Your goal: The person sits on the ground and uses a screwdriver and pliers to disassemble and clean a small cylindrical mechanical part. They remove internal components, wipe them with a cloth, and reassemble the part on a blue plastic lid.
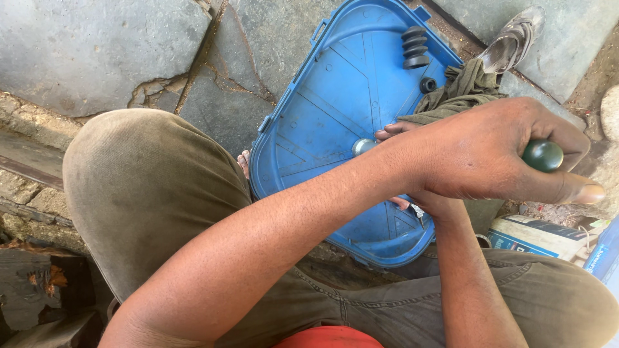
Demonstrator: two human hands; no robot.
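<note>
I see my left hand (490, 151) clenched round a tool's round dark-green handle (542, 155), above the blue plastic tray (335, 109). My right hand (433, 205) sits beneath it, mostly hidden; its grip I cannot tell.

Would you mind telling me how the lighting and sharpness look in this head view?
Head view: soft, even daylight, no hard shadows; a small glare spot on the dark green round tool handle gripped by the left hand; the blue plastic tray is sharp.

Ribbed boot (414, 47) and cloth (459, 90) on tray (322, 122), tray between knees, sandal (511, 40) behind cloth
</note>
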